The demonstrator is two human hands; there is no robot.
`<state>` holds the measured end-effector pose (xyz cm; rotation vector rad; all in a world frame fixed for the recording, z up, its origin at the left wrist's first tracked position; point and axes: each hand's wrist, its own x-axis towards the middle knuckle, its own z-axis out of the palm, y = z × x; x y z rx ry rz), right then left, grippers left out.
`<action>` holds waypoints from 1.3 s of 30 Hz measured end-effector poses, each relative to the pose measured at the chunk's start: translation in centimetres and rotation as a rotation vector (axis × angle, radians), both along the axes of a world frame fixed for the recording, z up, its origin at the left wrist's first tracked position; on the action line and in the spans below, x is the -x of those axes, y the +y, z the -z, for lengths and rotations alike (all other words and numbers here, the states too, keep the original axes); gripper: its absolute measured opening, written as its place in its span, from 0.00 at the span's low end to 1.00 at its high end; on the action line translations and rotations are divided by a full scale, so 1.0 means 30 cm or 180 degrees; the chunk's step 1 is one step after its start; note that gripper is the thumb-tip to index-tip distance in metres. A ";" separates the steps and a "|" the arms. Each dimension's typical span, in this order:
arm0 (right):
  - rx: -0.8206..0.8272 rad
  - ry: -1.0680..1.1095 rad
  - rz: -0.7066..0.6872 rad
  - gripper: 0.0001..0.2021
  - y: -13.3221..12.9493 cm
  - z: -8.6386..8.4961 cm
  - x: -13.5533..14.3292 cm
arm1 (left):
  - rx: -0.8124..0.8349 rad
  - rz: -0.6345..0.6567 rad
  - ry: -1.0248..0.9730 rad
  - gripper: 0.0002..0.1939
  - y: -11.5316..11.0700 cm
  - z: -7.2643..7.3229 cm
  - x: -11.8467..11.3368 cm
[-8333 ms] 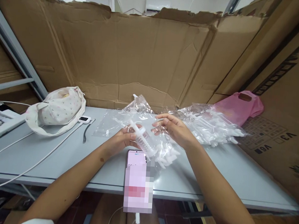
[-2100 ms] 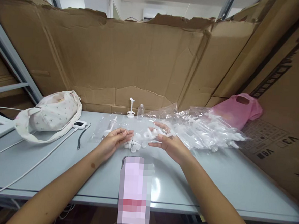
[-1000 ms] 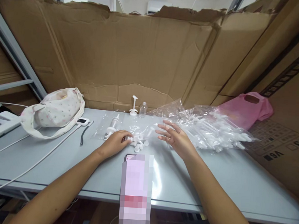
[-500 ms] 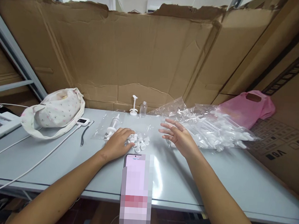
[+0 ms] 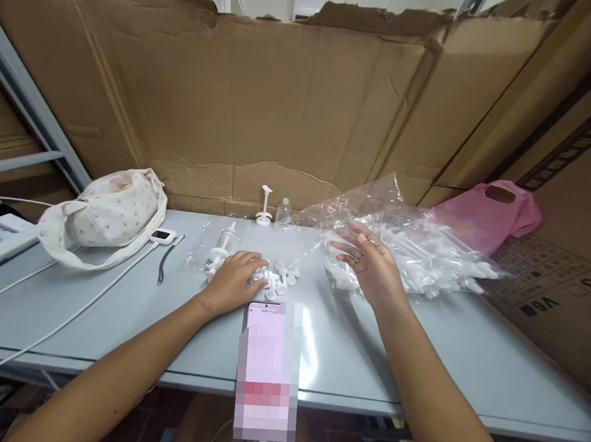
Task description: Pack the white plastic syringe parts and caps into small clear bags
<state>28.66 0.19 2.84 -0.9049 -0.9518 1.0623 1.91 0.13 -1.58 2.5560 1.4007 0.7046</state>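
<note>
My left hand (image 5: 234,280) lies over the left side of a pile of small white plastic pieces (image 5: 282,281), fingers spread and loosely curved around it. Part of the pile is hidden under the palm. My right hand (image 5: 376,269) is open, its fingers apart, at the left part of a large clear plastic bag (image 5: 433,259) full of white plastic parts. Whether its fingers touch the film, I cannot tell. Behind the pile stand a white pump top (image 5: 264,212) and a clear bottle (image 5: 283,211), partly behind loose film. A smaller clear bag (image 5: 201,245) with a white ribbed part lies left.
A phone (image 5: 265,352) with a blurred screen stands in front, at the table (image 5: 357,365) edge. Leftward are a white device (image 5: 163,236) on a cable, a patterned cloth bag (image 5: 118,213) and a power strip (image 5: 8,250). A pink bag (image 5: 491,213) and cardboard (image 5: 292,107) border the table.
My right hand has moved right, over to the large bag, and its film now rises higher and spreads in front of the clear bottle. My left hand has stayed at the pile.
</note>
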 end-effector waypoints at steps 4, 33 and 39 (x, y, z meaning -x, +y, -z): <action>-0.0150 0.0238 0.0242 0.15 0.008 0.000 -0.002 | 0.0071 -0.0091 0.0089 0.19 -0.002 -0.004 -0.004; 0.0186 0.0023 -0.0079 0.16 0.002 0.009 0.022 | 0.0523 -0.0123 -0.2251 0.14 -0.016 -0.064 0.011; 0.0504 -0.0489 -0.0895 0.16 -0.017 0.040 0.073 | 0.2075 0.0307 -0.3226 0.21 -0.026 -0.083 0.009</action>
